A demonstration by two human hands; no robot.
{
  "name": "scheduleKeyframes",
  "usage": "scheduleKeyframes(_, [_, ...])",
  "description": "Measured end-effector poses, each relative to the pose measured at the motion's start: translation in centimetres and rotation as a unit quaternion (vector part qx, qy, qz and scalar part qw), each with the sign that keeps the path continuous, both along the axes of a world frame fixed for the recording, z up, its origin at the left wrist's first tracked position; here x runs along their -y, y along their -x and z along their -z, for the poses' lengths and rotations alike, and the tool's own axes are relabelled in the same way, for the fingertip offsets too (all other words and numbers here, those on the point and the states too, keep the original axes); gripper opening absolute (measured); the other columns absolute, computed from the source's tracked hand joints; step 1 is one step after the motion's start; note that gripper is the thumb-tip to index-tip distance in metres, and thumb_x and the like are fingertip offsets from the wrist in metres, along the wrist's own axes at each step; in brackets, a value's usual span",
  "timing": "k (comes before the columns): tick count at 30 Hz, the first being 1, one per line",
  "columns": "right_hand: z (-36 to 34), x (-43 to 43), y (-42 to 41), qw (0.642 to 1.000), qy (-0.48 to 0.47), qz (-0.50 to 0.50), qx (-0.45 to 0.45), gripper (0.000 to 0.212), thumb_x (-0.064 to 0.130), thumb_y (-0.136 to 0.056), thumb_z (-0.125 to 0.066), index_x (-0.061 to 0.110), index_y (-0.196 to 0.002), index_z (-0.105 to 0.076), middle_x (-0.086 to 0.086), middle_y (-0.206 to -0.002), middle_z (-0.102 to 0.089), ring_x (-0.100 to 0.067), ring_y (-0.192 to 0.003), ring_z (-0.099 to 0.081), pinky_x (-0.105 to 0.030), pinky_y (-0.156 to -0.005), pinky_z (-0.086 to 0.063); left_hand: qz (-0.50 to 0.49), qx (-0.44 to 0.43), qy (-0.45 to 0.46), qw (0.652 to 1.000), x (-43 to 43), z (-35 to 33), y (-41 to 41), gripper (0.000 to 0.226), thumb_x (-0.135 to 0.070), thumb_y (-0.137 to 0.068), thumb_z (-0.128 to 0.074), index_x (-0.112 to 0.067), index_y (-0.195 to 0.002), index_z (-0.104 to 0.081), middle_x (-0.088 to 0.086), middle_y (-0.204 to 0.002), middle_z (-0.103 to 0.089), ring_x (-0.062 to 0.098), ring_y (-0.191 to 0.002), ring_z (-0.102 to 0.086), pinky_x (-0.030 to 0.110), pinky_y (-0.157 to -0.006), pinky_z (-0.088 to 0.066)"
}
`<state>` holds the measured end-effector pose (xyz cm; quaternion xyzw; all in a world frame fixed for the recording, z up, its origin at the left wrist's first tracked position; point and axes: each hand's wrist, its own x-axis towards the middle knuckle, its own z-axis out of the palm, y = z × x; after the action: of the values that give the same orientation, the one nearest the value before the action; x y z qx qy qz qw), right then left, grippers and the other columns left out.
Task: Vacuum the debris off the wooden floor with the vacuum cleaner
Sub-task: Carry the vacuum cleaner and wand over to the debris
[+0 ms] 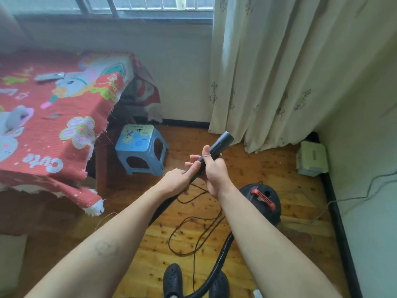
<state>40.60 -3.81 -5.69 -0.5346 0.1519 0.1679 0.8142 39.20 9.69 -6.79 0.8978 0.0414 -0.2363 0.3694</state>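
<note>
We're watching both hands meeting mid-frame on the black wand [221,143]: the right hand [214,172] is curling its fingers round it, and the left hand [175,180] is gripping lower down, its fingers mostly hidden. The vacuum cleaner [265,201] is sitting on the wooden floor [279,168], half behind the right forearm, and its hose [221,254] is running off the bottom edge.
</note>
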Motion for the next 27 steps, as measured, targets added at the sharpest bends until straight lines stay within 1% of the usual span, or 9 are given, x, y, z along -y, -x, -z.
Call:
scheduleKeyframes(4, [-0.1, 2.8, -0.9, 0.999, -0.013, 0.043, 0.004, 0.027, 0.044, -0.097, -0.05, 0.021, -0.11, -0.046, -0.015, -0.104, -0.07, -0.031, -0.086, -0.073, -0.037, -0.07, -0.06, 0.017, -0.055, 0.07, 0.996, -0.5, 0.6, 0.1, 0.081, -0.093, -0.07, -0.036, -0.019, -0.086, -0.066, -0.001, -0.075, -0.074, 0.017, -0.07, -0.074, 0.031, -0.065, -0.057])
scheduleKeyframes(7, [-0.7, 5.1, -2.2, 0.998, -0.004, 0.058, 0.02, 0.032, 0.046, -0.097, -0.05, 0.017, -0.109, -0.048, -0.015, -0.102, -0.07, -0.032, -0.084, -0.073, -0.038, -0.07, -0.06, 0.032, -0.068, 0.063, 0.995, -1.0, 1.3, 1.1, 0.074, -0.091, -0.072, -0.039, -0.025, -0.093, -0.063, -0.001, -0.076, -0.075, 0.016, -0.07, -0.074, 0.028, -0.063, -0.053])
scheduleKeyframes(11, [-2.1, 7.6, -5.1, 0.995, -0.006, 0.1, 0.024, 0.039, 0.047, -0.096, -0.051, 0.011, -0.109, -0.051, -0.014, -0.096, -0.072, -0.034, -0.082, -0.073, -0.044, -0.078, -0.06, 0.009, -0.013, 0.046, 0.999, -2.7, 1.9, 2.1, 0.07, -0.091, -0.069, -0.044, -0.027, -0.09, -0.063, 0.001, -0.067, -0.072, 0.012, -0.06, -0.069, 0.02, -0.054, -0.049])
scheduleKeyframes(13, [-2.5, 8.6, -6.7, 0.993, -0.021, 0.116, 0.021, 0.041, 0.049, -0.095, -0.052, 0.011, -0.109, -0.051, -0.012, -0.091, -0.073, -0.035, -0.084, -0.073, -0.048, -0.082, -0.059, -0.011, 0.008, 0.04, 0.999, -3.8, 1.8, 2.3, 0.07, -0.09, -0.069, -0.047, -0.023, -0.078, -0.06, 0.0, -0.056, -0.066, 0.011, -0.048, -0.062, 0.018, -0.047, -0.046])
scheduleKeyframes(17, [-2.3, 7.1, -8.4, 0.989, -0.023, 0.143, -0.011, 0.048, 0.058, -0.091, -0.051, 0.015, -0.113, -0.052, -0.006, -0.086, -0.075, -0.026, -0.085, -0.074, -0.043, -0.083, -0.059, -0.041, 0.063, 0.045, 0.996, -3.6, 1.9, 0.8, 0.058, -0.089, -0.069, -0.047, -0.033, -0.066, -0.059, -0.009, -0.046, -0.053, 0.005, -0.037, -0.05, 0.02, -0.038, -0.041])
scheduleKeyframes(19, [-1.3, 5.1, -8.0, 0.991, 0.005, 0.129, -0.045, 0.048, 0.057, -0.094, -0.046, 0.015, -0.115, -0.051, -0.008, -0.094, -0.073, -0.023, -0.083, -0.074, -0.04, -0.082, -0.058, -0.031, 0.07, 0.057, 0.995, -3.1, 2.2, -0.1, 0.045, -0.085, -0.074, -0.047, -0.042, -0.074, -0.06, -0.012, -0.048, -0.055, 0.005, -0.039, -0.051, 0.02, -0.039, -0.043])
scheduleKeyframes(21, [-0.1, 2.6, -7.2, 0.993, 0.022, 0.083, -0.086, 0.045, 0.055, -0.096, -0.044, 0.014, -0.115, -0.05, -0.01, -0.102, -0.07, -0.025, -0.086, -0.074, -0.039, -0.076, -0.058, -0.017, 0.056, 0.072, 0.996, -3.3, 2.4, -1.2, 0.038, -0.078, -0.079, -0.048, -0.042, -0.084, -0.058, -0.01, -0.051, -0.057, 0.008, -0.041, -0.057, 0.021, -0.042, -0.046])
scheduleKeyframes(24, [1.0, -0.2, -6.6, 0.989, 0.038, 0.03, -0.139, 0.039, 0.052, -0.096, -0.047, 0.014, -0.106, -0.048, -0.014, -0.107, -0.066, -0.031, -0.093, -0.071, -0.044, -0.069, -0.059, 0.0, 0.037, 0.076, 0.996, -3.9, 2.6, -2.2, 0.033, -0.07, -0.085, -0.047, -0.037, -0.085, -0.053, -0.004, -0.058, -0.061, 0.015, -0.047, -0.066, 0.024, -0.043, -0.05])
scheduleKeyframes(27, [1.4, -2.6, -6.8, 0.985, 0.026, -0.012, -0.169, 0.046, 0.052, -0.096, -0.045, 0.012, -0.116, -0.046, -0.017, -0.111, -0.064, -0.035, -0.101, -0.067, -0.052, -0.075, -0.058, -0.003, 0.017, 0.08, 0.997, -5.0, 3.2, -2.7, 0.037, -0.065, -0.09, -0.046, -0.028, -0.089, -0.05, 0.001, -0.068, -0.066, 0.016, -0.054, -0.069, 0.032, -0.047, -0.057])
